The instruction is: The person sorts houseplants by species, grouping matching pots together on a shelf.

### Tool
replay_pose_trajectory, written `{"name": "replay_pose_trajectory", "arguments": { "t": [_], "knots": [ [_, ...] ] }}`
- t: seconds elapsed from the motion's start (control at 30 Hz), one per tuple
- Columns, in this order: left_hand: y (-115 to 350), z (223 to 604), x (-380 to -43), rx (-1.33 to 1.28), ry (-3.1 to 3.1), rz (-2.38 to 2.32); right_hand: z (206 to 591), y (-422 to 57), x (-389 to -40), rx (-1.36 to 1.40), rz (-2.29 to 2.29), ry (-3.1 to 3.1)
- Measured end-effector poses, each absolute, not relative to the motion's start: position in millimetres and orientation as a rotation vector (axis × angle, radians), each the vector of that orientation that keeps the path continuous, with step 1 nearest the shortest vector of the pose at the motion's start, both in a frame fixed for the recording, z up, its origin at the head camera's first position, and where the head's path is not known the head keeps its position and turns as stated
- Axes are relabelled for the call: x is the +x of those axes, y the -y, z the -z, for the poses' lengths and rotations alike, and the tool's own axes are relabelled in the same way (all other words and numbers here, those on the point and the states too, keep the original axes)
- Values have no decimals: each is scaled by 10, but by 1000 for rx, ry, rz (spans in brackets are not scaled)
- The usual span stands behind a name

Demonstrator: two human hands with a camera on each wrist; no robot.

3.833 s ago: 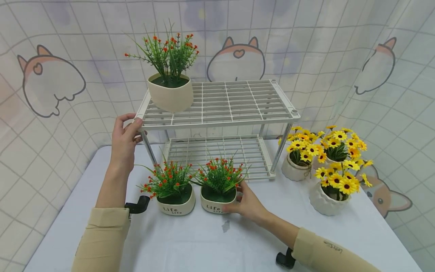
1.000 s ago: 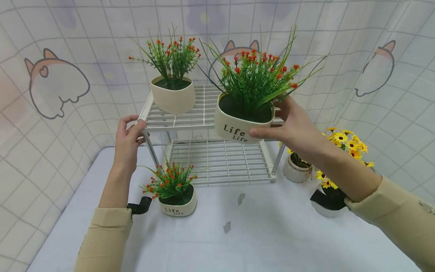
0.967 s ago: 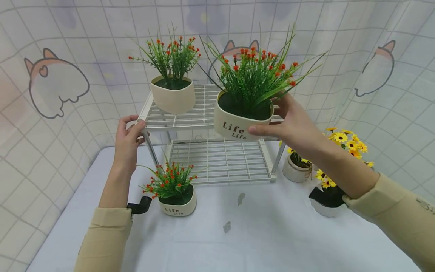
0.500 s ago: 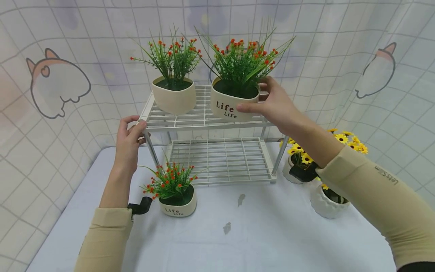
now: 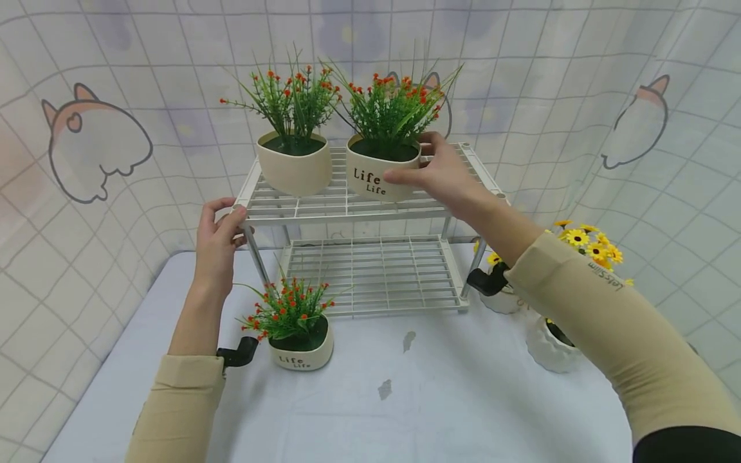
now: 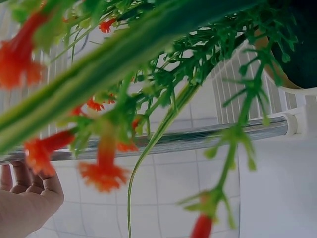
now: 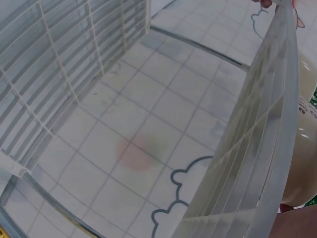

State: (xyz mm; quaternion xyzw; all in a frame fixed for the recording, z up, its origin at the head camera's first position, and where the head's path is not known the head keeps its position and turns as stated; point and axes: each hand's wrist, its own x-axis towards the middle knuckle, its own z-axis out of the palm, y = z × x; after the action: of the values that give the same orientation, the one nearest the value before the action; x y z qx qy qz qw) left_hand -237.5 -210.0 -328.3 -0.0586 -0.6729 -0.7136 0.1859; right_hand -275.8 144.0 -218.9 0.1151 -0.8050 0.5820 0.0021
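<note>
My left hand (image 5: 215, 247) grips the front left corner of the white two-tier wire rack (image 5: 359, 218), thumb on top and fingers curled below. Between my right thumb and fingers, the right hand (image 5: 448, 177) holds a cream "Life" flowerpot (image 5: 365, 177) with orange-red flowers, upright at the upper shelf. Whether its base bears fully on the wires I cannot tell. A matching potted plant (image 5: 294, 170) stands to its left on that shelf. Another potted plant (image 5: 303, 359) sits on the table before the rack; its blurred leaves and flowers (image 6: 104, 173) fill the left wrist view.
The lower shelf (image 5: 370, 273) is bare wire. At the right, white pots (image 5: 550, 350) with yellow flowers (image 5: 596, 247) stand on the white-covered table (image 5: 463, 399), partly hidden by my right sleeve. A tile-patterned curtain (image 5: 185, 38) hangs behind.
My right hand has lifted the flowerpot from the table and carried it up and then left and back to the upper shelf, beside the first pot. My left hand stays on the rack corner.
</note>
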Motion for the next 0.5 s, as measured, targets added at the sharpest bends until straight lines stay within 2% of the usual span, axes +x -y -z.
{"name": "replay_pose_trajectory", "arguments": {
  "t": [0.5],
  "knots": [
    [2062,3294,-2368,-133,1881,1994,2263,-1266,-2892,356,-1782,2515]
  ]
}}
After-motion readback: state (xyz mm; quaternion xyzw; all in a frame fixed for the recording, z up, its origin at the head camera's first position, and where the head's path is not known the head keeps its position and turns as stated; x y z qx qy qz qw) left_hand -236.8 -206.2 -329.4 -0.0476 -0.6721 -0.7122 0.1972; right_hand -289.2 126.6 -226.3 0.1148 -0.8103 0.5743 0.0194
